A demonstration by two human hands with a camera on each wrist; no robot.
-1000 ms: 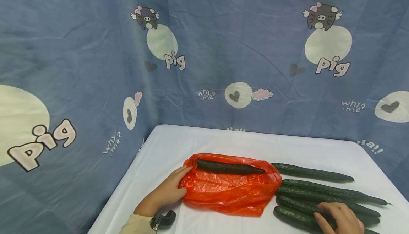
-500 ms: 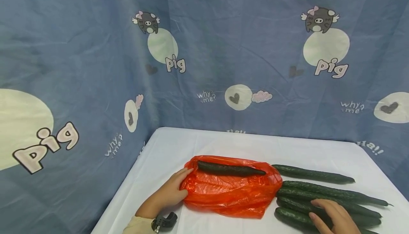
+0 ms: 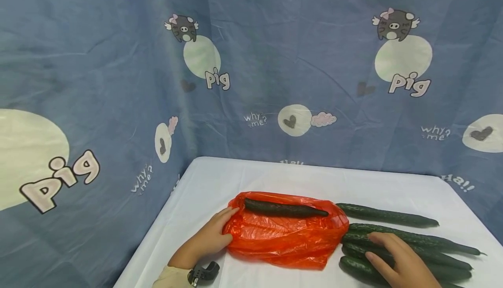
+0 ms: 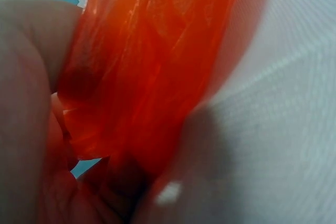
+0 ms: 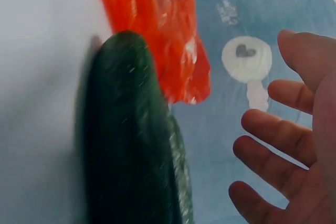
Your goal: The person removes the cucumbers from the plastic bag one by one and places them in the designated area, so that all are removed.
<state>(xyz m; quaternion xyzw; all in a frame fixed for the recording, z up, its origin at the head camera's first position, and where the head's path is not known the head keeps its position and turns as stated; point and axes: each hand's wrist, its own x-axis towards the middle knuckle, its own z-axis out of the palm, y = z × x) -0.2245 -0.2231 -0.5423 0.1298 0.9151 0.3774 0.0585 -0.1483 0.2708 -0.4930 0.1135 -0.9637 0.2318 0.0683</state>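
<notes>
A red plastic bag (image 3: pixel 283 248) lies spread on the table with a dark green cucumber (image 3: pixel 284 209) in its open mouth, toward the far side. My left hand (image 3: pixel 208 237) grips the bag's left edge; the left wrist view shows the thin red plastic (image 4: pixel 152 51) between thumb and fingers. To the right of the bag, my right hand (image 3: pixel 404 259) hovers over several cucumbers (image 3: pixel 416 236) lying side by side. Its fingers are spread and hold nothing, apart from the near cucumber (image 5: pixel 123 140) in the right wrist view.
One more cucumber (image 3: pixel 387 215) lies apart behind the row, its left end against the bag. The white-covered table (image 3: pixel 220 174) ends at a blue printed curtain (image 3: pixel 251 60) at the back and left. A black strap device (image 3: pixel 202 274) sits on the left wrist.
My right hand has moved forward and left over the row of cucumbers, toward the bag. The left hand keeps its hold on the bag's edge.
</notes>
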